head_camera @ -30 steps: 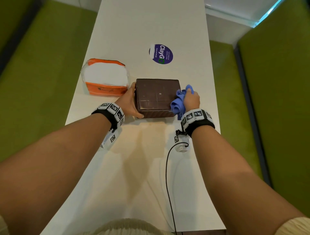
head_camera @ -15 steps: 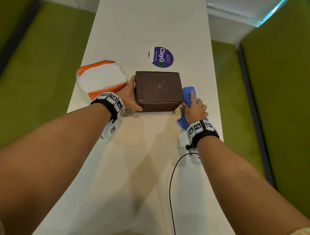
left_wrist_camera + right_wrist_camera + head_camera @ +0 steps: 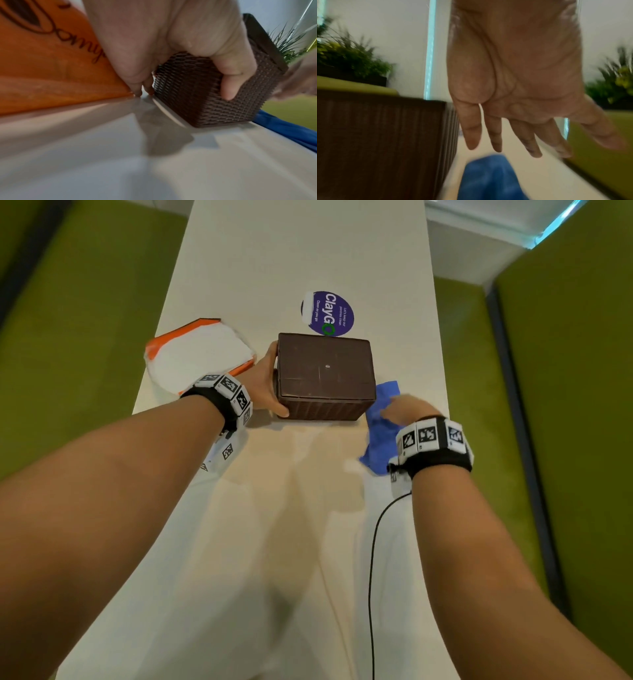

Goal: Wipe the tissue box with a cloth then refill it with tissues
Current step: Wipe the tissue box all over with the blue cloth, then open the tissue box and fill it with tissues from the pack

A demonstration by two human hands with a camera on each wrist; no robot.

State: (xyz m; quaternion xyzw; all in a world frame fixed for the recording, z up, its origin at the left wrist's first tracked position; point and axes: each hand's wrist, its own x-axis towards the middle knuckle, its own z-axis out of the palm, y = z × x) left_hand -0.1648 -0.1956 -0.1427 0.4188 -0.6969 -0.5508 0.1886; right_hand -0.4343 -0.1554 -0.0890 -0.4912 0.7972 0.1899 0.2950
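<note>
A brown woven tissue box [image 3: 324, 374] stands on the white table [image 3: 308, 248], its flat brown face up. My left hand [image 3: 265, 385] grips its left side, thumb on the near face [image 3: 228, 75] and fingers curled at the box's left side [image 3: 192, 97]. A blue cloth [image 3: 382, 422] lies flat on the table just right of the box. My right hand [image 3: 406, 409] hovers above the cloth with fingers spread and straight [image 3: 513, 135], holding nothing; the blue cloth [image 3: 489, 180] lies below it. An orange-and-white tissue pack [image 3: 198, 354] lies left of the box.
A round purple sticker [image 3: 327, 313] is on the table behind the box. A black cable [image 3: 371, 577] runs from my right wrist toward the near edge. Green upholstered benches [image 3: 565, 405] flank the narrow table on both sides.
My right hand has put the blue cloth down beside the box, let it go and lifted off it. My left hand has kept its grip on the box.
</note>
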